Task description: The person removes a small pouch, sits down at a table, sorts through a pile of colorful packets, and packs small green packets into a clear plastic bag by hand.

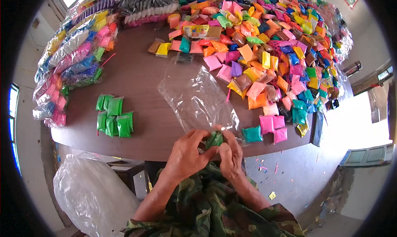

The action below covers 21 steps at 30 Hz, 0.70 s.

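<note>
Near the table's front edge, my left hand (pixel 189 152) and my right hand (pixel 231 156) meet around a small green packet (pixel 214 141). The fingers of both hands are closed on it, and part of it is hidden behind them. A large clear plastic bag (pixel 198 94) lies flat on the table just beyond my hands. Right of my right hand sit a teal packet (pixel 252 134) and several pink packets (pixel 273 125). To the left, several green packets (pixel 115 122) form a small group.
A big pile of colourful packets (pixel 264 51) covers the table's back and right. Filled clear bags (pixel 74 59) are stacked at the left. A large translucent bag (pixel 91 195) stands below the table's front left edge. Scraps litter the floor (pixel 289 171) at right.
</note>
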Motion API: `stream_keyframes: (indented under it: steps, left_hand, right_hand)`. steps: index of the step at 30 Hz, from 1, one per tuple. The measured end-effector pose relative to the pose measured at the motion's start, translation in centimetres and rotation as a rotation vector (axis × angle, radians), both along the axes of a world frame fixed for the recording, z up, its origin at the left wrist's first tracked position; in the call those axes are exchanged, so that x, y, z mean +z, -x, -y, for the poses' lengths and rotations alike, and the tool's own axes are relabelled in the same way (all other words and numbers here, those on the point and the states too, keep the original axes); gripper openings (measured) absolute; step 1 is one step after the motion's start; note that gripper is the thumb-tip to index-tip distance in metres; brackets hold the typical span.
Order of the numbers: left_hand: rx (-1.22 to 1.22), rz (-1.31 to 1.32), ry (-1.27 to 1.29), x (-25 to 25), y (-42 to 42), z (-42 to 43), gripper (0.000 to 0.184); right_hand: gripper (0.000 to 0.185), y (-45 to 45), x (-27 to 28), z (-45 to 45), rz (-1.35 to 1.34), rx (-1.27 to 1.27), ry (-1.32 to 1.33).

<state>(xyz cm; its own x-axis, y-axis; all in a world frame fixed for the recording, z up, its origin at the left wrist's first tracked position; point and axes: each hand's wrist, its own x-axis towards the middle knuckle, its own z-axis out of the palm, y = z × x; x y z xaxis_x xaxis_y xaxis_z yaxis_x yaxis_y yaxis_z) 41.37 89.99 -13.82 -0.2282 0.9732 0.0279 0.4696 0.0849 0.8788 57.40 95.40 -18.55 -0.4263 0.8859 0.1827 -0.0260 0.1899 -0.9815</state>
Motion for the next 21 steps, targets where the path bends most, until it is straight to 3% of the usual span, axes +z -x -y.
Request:
stream_keyframes:
  steps: [3,4,10,13,17,21]
  left_hand:
    - [0.008,-0.083,-0.122,0.0,-0.6,0.1,0.043]
    - [0.001,-0.095,-0.137,-0.2,-0.6,0.1,0.044]
    - [-0.061,-0.035,0.023,0.8,-0.3,0.0,0.049]
    - [-0.084,-0.048,0.024,1.6,-0.1,0.3,0.053]
    - [-0.131,-0.191,0.016,2.1,0.5,1.5,0.063]
    - [-0.146,-0.423,-0.029,1.2,1.4,2.3,0.042]
  right_hand:
    - [0.040,0.7,0.1,0.1,-0.001,-0.005,0.072]
    - [0.039,1.1,1.2,0.3,-0.041,-0.031,0.204]
    - [0.028,1.6,1.7,-0.7,0.125,-0.124,-0.040]
    - [0.027,1.4,1.5,-0.4,0.146,-0.079,0.075]
    - [0.026,1.2,0.0,-0.8,0.107,-0.115,0.002]
    - [0.025,1.6,0.4,-1.1,0.042,-0.167,0.049]
